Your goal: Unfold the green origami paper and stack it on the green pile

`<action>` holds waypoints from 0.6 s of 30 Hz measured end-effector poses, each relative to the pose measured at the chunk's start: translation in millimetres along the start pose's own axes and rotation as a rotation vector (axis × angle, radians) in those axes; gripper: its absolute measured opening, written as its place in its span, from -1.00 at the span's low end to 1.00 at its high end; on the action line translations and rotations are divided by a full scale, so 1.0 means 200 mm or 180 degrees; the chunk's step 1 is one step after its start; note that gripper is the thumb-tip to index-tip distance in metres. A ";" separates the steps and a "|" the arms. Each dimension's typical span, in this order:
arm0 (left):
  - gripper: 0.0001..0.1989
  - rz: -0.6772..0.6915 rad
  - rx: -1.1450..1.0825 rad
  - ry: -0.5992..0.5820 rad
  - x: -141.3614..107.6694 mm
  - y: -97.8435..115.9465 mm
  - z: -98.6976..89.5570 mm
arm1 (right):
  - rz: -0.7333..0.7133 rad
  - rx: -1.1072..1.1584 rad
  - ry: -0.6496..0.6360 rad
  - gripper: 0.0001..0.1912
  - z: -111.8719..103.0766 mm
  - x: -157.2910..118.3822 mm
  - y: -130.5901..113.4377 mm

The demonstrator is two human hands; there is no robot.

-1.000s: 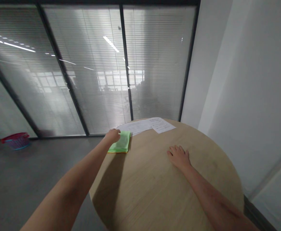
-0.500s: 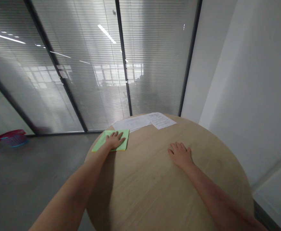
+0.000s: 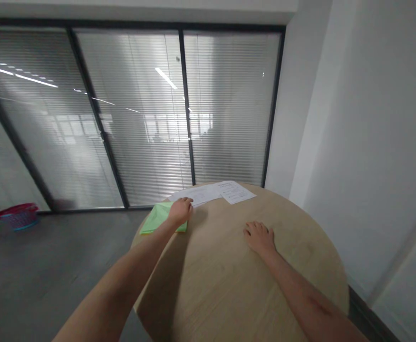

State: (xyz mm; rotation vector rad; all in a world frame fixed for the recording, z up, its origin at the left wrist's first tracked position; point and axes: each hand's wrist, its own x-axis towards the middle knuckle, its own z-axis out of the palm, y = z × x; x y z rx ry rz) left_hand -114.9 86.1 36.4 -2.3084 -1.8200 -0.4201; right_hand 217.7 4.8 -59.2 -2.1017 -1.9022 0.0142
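Note:
My left hand (image 3: 181, 211) is over the right part of a flat light-green folded piece (image 3: 157, 217), cloth or paper, with a thin yellow edge. The hand seems lifted a little off it, with loosely bent fingers reaching past its right edge and nothing seen in them. Behind that hand, white printed sheets (image 3: 208, 192) overlap along the far rim of the round wooden table (image 3: 222, 270). My right hand (image 3: 260, 236) lies palm down on the bare wood, fingers apart and holding nothing, nearer to me than the right-hand sheet.
A red and blue basket (image 3: 18, 216) stands on the grey floor (image 3: 68, 266) at the far left. Beyond the table is a glass partition (image 3: 154, 156) with blinds and dark frames. A white wall (image 3: 368, 142) rises close to the table's right side.
My left hand, spread flat on the green piece before, has risen and shifted right with its fingers drawn in. My right hand stays on the table. The camera has tilted up.

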 end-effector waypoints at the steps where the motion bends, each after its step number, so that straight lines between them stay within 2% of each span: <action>1: -0.54 0.0075 -0.0067 -0.0011 -0.01 0.08 0.01 | 0.0003 -0.0007 0.0001 -0.55 0.00 0.00 0.00; 5: -0.61 0.0299 -0.0288 -0.0257 -0.09 0.41 0.16 | 0.0024 -0.0056 0.0049 -0.53 0.00 0.00 0.01; 8: -0.64 0.0416 -0.0399 -0.0369 -0.16 0.54 0.27 | 0.0183 -0.0183 0.0046 -0.43 0.02 0.00 0.01; 10: -0.63 0.0474 -0.0459 -0.0406 -0.19 0.56 0.31 | 0.0280 -0.0237 -0.0072 -0.35 0.02 0.01 0.02; 13: -0.61 0.0549 -0.0539 -0.0448 -0.19 0.53 0.33 | 0.0283 -0.0262 -0.0404 -0.30 0.01 0.04 0.03; 18: -0.55 0.0706 -0.0709 -0.0633 -0.17 0.46 0.32 | -0.0137 -0.0211 -0.0698 -0.27 -0.04 0.13 0.05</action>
